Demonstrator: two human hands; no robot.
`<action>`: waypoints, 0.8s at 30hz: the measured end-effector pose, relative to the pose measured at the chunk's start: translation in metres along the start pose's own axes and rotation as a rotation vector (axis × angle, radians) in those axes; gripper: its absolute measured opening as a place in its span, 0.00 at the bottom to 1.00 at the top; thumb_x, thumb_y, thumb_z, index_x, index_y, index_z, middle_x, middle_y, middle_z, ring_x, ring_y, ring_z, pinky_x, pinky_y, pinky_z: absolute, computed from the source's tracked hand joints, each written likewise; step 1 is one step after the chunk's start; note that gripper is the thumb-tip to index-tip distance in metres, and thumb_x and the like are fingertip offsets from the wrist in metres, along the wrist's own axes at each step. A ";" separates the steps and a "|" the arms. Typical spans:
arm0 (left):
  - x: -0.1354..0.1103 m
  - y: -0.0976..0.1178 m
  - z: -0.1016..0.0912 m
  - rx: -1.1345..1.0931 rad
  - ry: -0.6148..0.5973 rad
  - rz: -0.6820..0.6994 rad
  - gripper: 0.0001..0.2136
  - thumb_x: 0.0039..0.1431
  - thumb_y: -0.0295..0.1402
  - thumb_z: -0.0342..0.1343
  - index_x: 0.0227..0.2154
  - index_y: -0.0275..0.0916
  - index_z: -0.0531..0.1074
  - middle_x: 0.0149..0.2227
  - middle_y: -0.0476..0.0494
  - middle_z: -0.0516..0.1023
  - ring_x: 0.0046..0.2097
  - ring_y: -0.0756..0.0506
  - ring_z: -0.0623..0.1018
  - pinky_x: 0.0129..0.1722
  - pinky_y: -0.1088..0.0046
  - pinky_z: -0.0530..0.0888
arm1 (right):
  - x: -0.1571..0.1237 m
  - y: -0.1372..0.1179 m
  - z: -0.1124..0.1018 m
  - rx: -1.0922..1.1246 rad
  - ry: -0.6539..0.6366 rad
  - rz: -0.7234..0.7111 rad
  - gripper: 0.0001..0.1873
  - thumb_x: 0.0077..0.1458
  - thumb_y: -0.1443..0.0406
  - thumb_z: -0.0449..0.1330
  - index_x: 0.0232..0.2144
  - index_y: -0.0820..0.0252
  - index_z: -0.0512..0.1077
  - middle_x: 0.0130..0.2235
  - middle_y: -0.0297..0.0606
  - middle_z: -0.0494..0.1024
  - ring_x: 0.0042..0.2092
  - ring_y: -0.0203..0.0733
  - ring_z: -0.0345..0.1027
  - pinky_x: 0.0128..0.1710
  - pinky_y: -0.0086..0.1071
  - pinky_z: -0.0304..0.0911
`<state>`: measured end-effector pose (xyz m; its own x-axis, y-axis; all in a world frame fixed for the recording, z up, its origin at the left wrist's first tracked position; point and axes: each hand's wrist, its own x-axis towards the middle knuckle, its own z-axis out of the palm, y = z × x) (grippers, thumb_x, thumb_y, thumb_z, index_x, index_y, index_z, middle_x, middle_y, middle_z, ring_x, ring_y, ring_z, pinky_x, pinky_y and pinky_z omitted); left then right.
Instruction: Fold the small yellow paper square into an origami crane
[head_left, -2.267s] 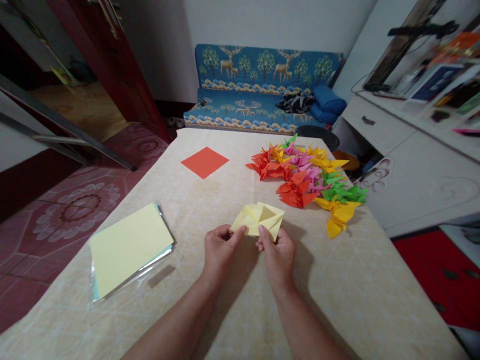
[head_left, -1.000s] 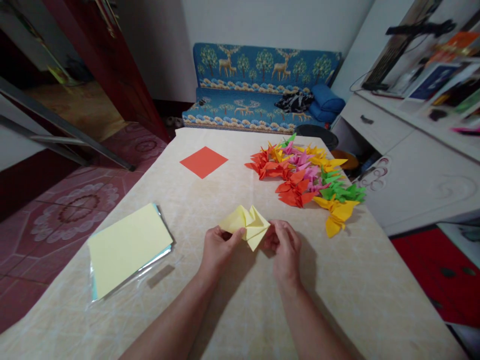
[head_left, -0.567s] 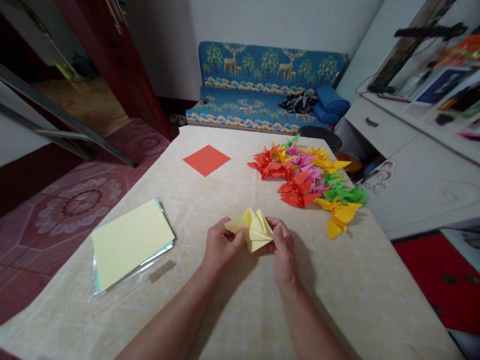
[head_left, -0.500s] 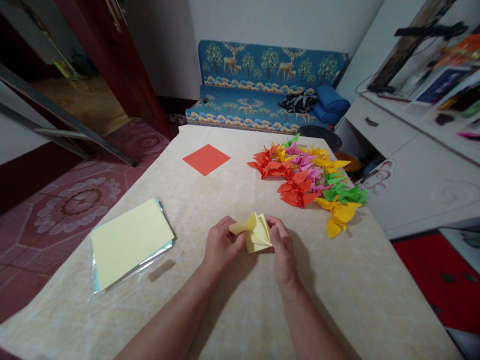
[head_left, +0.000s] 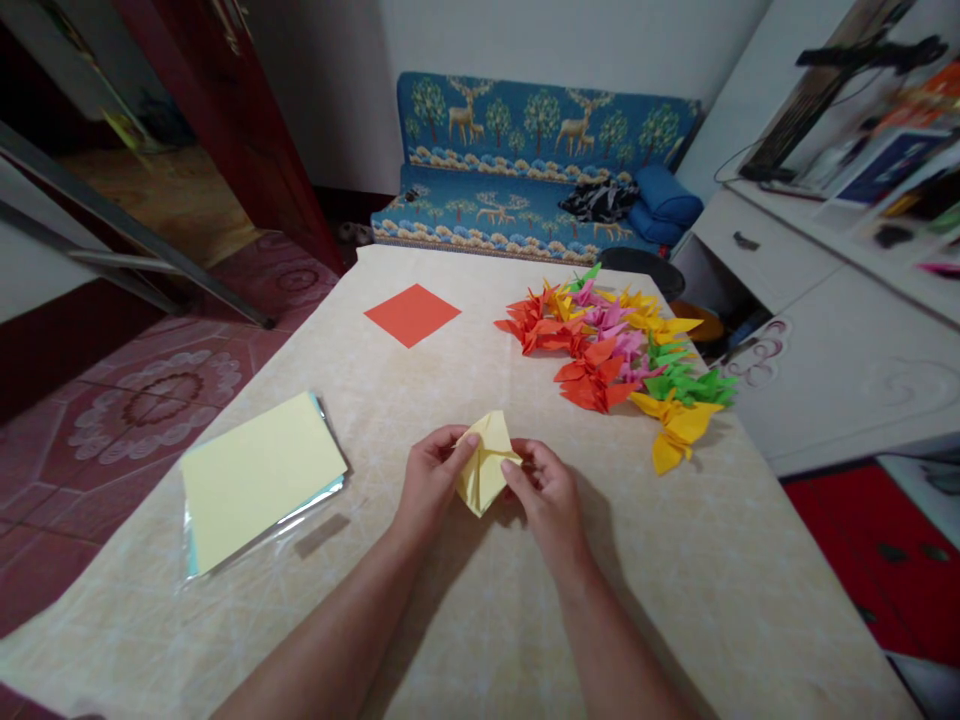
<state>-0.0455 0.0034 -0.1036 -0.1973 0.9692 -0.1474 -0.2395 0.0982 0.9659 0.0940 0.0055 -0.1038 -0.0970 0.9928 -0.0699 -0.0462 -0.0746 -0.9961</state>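
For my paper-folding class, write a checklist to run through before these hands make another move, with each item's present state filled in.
1. Left hand has a grip on the folded yellow paper: ok, thumb on top at its left side.
2. Right hand has a grip too: ok, thumb on the right side.
3. Folds on the underside are neat: cannot tell, that side is hidden.
4. Paper birds are apart from both hands: ok, they lie farther off, to the right.
5. Red sheet lies flat and unfolded: ok.
6. Stack of paper is squared up: not ok, a blue-green sheet sticks out underneath.
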 end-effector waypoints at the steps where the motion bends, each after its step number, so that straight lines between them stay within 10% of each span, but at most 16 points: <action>1: 0.000 0.002 0.000 -0.015 -0.002 -0.026 0.13 0.49 0.39 0.61 0.32 0.34 0.74 0.26 0.45 0.77 0.25 0.50 0.73 0.26 0.76 0.69 | -0.001 0.000 0.001 0.006 -0.012 0.002 0.14 0.48 0.61 0.60 0.38 0.59 0.71 0.33 0.37 0.77 0.29 0.39 0.71 0.24 0.28 0.67; 24: -0.013 0.001 0.009 0.162 -0.223 0.126 0.16 0.37 0.25 0.64 0.34 0.35 0.76 0.30 0.44 0.77 0.30 0.48 0.74 0.30 0.75 0.70 | -0.004 0.001 -0.003 -0.572 0.241 -0.525 0.10 0.44 0.75 0.56 0.29 0.57 0.70 0.33 0.35 0.71 0.36 0.40 0.65 0.34 0.31 0.60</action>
<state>-0.0345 -0.0070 -0.0989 0.0018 1.0000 0.0085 -0.0677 -0.0084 0.9977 0.0978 0.0013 -0.1046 0.0160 0.8826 0.4698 0.4954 0.4012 -0.7705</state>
